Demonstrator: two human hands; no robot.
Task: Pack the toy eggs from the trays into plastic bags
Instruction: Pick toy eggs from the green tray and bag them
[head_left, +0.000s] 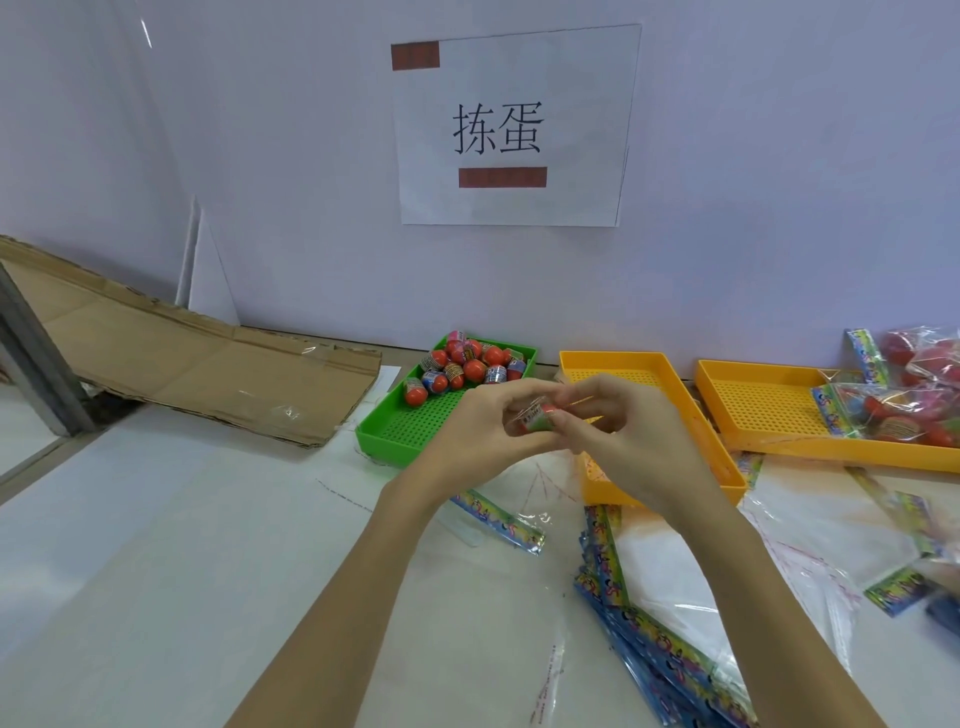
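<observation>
Both hands raised together at centre frame, above the gap between two trays: left hand (480, 434) and right hand (621, 436) with fingers curled, pinching one toy egg (535, 420) between them, seemingly inside a clear bag (540, 486) hanging below, though film too faint to be sure. Probably held high so the bag hangs open and the egg drops in. Remaining eggs (465, 366) heaped at the far end of the green tray (410, 439), left of centre, within easy reach of the left hand. Middle yellow tray (608, 361) just beside it, partly hidden behind the right hand. Filled bags (904, 410) piled in the far yellow tray (758, 405), right edge. Spare bags (654, 644) fanned at lower right. Open white table (171, 561) at lower left; flattened cardboard (218, 374) bounding the upper left.
</observation>
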